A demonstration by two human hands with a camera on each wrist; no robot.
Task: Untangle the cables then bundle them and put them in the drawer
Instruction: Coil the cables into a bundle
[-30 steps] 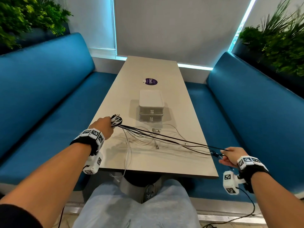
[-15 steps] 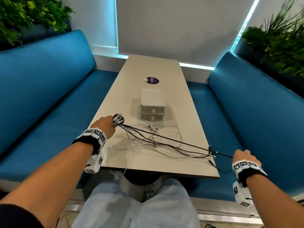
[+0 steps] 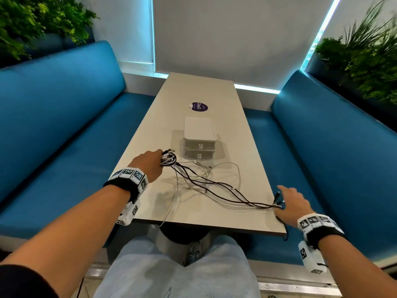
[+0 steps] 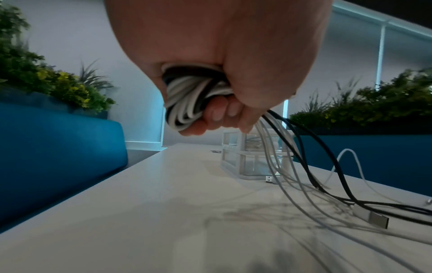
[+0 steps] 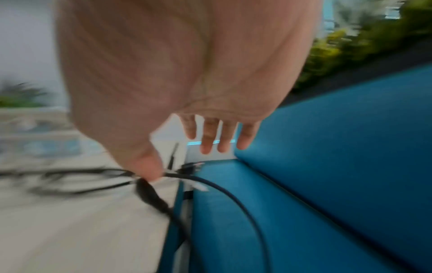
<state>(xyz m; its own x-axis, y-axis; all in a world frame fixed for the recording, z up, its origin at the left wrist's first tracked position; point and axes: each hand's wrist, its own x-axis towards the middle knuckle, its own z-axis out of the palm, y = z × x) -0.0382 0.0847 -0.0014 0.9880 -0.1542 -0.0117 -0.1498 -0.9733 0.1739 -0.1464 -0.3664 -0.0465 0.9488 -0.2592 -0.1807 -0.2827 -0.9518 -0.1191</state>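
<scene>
Translucent white drawer unit (image 3: 199,139) sits at twelve o'clock, both drawers closed. Our left hand (image 3: 148,164) clutches the coiled cables (image 3: 168,158); loose strands (image 3: 225,194) run toward four o'clock, where our right hand (image 3: 292,206), fingers spread, touches their plug ends.

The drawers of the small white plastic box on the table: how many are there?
2. The upper drawer sits directly above the lower drawer in the small white plastic drawer box, mid-table beyond the cables. Both look closed; none seems hidden.
</scene>
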